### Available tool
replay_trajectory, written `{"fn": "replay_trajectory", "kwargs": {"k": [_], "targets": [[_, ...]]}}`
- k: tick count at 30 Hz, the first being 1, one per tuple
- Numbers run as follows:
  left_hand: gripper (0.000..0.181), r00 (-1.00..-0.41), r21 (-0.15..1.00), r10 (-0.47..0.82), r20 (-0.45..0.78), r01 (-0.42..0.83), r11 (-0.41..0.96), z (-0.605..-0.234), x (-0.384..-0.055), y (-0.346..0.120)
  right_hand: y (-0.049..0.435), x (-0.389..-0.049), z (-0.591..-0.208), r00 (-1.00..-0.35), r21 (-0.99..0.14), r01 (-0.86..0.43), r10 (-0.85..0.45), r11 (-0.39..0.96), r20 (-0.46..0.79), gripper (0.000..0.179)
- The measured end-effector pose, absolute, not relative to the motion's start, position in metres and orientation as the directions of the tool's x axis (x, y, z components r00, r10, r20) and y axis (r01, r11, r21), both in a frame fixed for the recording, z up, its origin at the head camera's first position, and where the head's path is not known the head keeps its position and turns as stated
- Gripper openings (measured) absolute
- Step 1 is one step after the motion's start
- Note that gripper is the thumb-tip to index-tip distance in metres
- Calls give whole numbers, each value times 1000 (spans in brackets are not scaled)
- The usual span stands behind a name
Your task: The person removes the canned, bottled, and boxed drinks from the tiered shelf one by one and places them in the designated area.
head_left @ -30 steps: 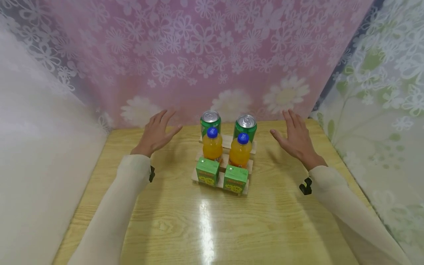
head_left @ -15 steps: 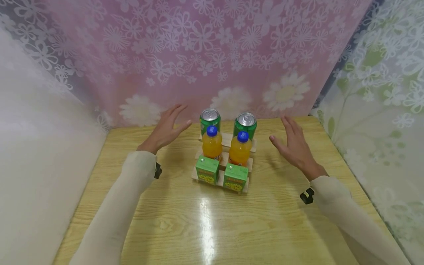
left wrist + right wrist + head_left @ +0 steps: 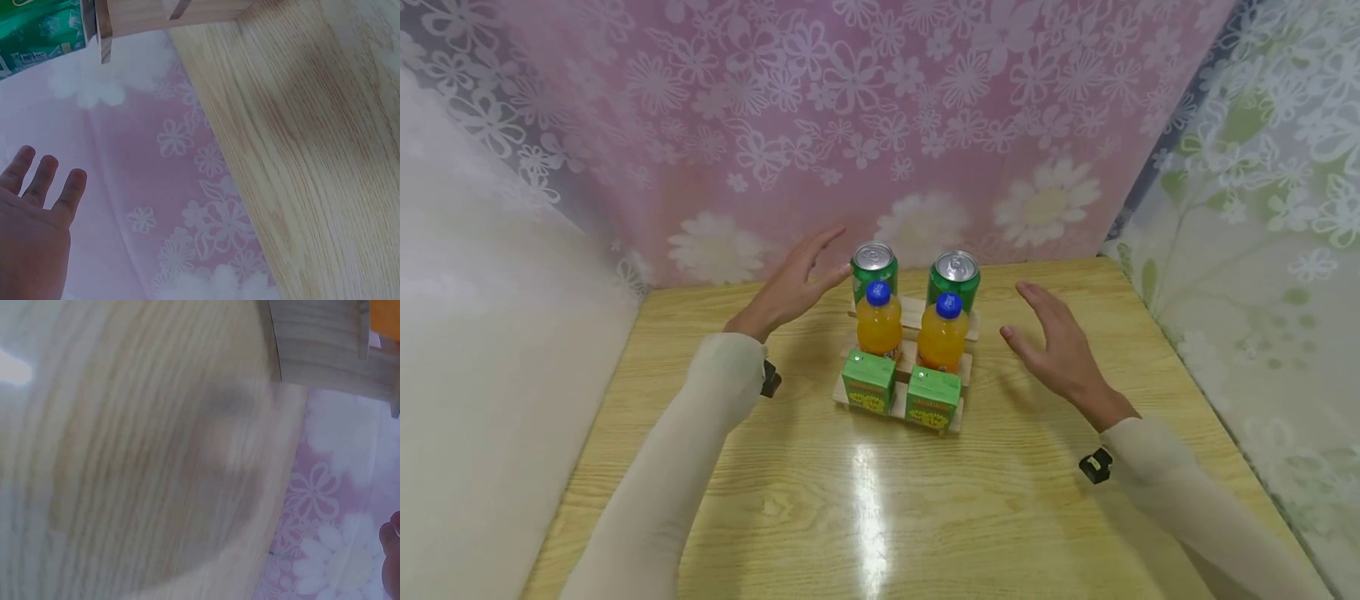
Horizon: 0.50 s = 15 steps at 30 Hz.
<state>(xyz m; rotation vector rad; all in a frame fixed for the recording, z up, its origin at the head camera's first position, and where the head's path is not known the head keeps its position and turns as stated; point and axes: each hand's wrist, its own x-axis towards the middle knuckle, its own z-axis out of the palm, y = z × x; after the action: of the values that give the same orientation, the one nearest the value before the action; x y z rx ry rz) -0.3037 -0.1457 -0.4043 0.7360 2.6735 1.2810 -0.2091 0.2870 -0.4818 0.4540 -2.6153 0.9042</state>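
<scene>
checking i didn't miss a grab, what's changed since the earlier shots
The left hand has moved rightward, now close to the left green can; contact is unclear. The right hand has shifted slightly left, toward the wooden rack. Neither has visibly gripped anything. The cans, orange bottles and green cartons stay in place.

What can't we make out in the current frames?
Head: base of the left can, behind the left bottle.
Head: lettering on the left carton, too small to read.
Left wrist: part of the left hand, cut off by the left edge.
Right wrist: most of the right hand, cut off by the right edge.
</scene>
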Motion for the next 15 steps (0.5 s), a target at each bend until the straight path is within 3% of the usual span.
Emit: {"fn": "replay_trajectory", "kwargs": {"k": [15], "targets": [[69, -854, 836, 508, 116, 360, 414, -400, -306, -126, 268, -193, -497, -856, -558, -466, -190, 687, 481, 74]]}}
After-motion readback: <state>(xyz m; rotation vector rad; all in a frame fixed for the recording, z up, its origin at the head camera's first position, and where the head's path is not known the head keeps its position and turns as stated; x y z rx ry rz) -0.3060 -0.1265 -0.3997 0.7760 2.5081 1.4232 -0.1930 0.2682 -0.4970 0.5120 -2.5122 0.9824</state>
